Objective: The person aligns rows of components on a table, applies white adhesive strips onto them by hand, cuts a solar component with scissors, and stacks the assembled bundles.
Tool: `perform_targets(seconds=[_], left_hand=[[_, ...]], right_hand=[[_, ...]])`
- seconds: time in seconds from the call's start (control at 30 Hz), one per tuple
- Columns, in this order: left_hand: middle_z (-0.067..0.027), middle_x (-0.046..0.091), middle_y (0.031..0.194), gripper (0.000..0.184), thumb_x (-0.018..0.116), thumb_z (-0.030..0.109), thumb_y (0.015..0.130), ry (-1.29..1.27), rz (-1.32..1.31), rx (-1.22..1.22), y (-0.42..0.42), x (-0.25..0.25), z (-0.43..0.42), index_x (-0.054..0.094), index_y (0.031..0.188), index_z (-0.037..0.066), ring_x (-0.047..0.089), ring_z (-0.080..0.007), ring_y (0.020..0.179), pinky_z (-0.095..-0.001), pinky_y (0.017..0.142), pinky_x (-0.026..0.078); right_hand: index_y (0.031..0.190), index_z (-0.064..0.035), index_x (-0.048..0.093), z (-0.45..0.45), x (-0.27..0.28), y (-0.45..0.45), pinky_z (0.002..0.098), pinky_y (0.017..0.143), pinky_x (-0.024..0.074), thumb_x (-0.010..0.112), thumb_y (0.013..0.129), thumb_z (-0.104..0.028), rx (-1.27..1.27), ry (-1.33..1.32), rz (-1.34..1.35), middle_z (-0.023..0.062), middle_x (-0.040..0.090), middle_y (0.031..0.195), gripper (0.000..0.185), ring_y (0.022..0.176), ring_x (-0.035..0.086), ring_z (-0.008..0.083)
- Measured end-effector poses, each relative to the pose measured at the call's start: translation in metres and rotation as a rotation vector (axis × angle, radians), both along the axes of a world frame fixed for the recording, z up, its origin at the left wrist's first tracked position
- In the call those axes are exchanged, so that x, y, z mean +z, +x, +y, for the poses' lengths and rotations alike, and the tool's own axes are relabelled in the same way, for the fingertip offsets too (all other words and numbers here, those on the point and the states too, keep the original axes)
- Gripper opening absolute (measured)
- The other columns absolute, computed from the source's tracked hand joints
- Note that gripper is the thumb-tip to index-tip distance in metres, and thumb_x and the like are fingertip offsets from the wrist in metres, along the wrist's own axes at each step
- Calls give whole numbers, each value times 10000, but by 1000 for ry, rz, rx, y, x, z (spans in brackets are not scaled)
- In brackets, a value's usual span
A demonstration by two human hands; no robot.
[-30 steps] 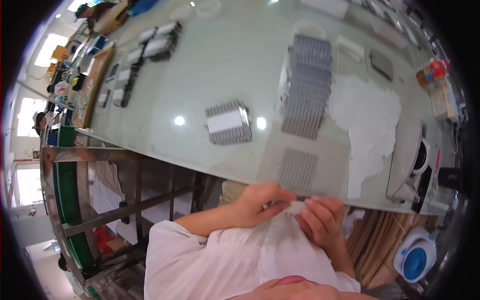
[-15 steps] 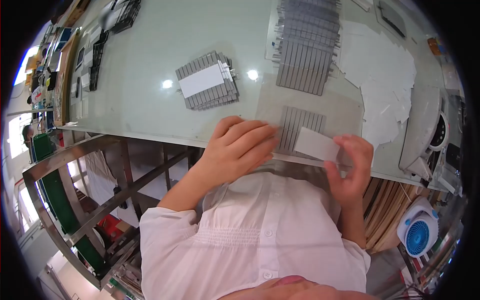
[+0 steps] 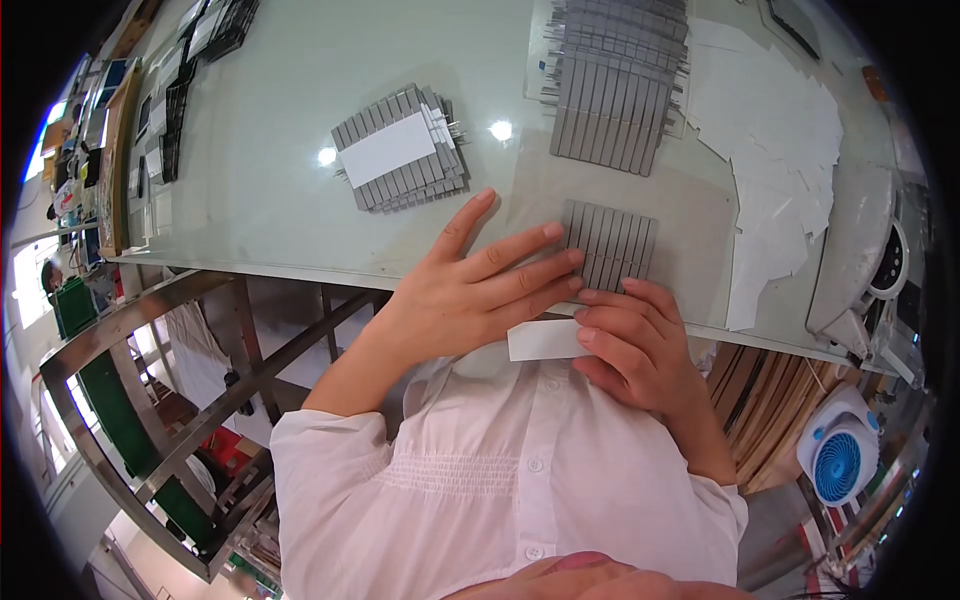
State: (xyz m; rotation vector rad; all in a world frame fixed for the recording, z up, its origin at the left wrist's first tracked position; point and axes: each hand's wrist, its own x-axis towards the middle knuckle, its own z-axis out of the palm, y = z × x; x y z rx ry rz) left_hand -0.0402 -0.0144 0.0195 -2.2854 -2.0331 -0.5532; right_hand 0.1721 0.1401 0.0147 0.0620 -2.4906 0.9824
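While the left hand point(image 3: 440, 300) is lying open against the slatted panel point(image 3: 614, 243) near the front edge of the bench point(image 3: 270, 210), the right hand point(image 3: 645, 350) is pinching a white strip point(image 3: 542, 340), seemingly light and easily creased, sensibly by one end just off that edge.

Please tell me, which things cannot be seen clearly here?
Head view:
White slip: one end hidden by the right hand.
Grey plate: near edge partly behind the same hand.
Long stack: far end cut off by the picture's top edge.
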Motion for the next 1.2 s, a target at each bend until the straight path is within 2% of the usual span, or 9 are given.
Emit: perform_targets(seconds=[0.3, 0.43, 0.6, 0.73, 1.1, 1.2], left_hand=[[137, 646, 1401, 327, 763, 299, 877, 8, -4, 14, 1, -2, 0, 754, 1204, 299, 506, -136, 1421, -579, 1270, 297], [52, 688, 1333, 314, 783, 311, 859, 68, -72, 15, -3, 0, -2, 758, 1153, 203, 599, -190, 1325, -586, 1236, 348], [-32, 727, 1241, 297, 772, 339, 872, 118, -155, 88, -4, 1, -4, 735, 1062, 114, 682, -239, 1200, -581, 1194, 401], [-27, 730, 1236, 287, 749, 353, 896, 149, -66, 81, -2, -6, -3, 733, 1064, 121, 678, -230, 1203, -565, 1184, 420], [9, 720, 1237, 384, 720, 375, 889, 148, -5, 102, 1, -6, -1, 777, 1206, 167, 679, -200, 1187, -550, 1178, 432], [11, 717, 1243, 384, 722, 372, 881, 143, -4, 104, 1, -6, -1, 781, 1200, 167, 678, -199, 1187, -551, 1181, 428]], right_hand=[[1221, -129, 612, 1, 1, 0, 460, 1096, 451, 801, 871, -173, 3, 6, 10, 48, 702, 1136, 400, 1122, 715, 243], [1226, -119, 609, 10, 8, 3, 487, 1054, 477, 819, 860, -174, -28, -48, 48, 81, 701, 1154, 425, 1124, 709, 297], [1277, -78, 599, 32, 9, 1, 522, 1026, 478, 826, 859, -164, -234, 69, 20, 109, 705, 1202, 483, 1190, 656, 334], [1305, -58, 602, 35, 6, -8, 525, 1050, 450, 814, 874, -163, -298, 194, -24, 102, 721, 1202, 491, 1231, 627, 324], [1316, -67, 611, 34, 7, -9, 512, 1060, 438, 801, 892, -192, -331, 247, -114, 98, 734, 1168, 481, 1223, 632, 310], [1324, -69, 606, 34, 7, -10, 511, 1056, 440, 802, 891, -193, -328, 253, -111, 100, 733, 1166, 491, 1218, 633, 310]])
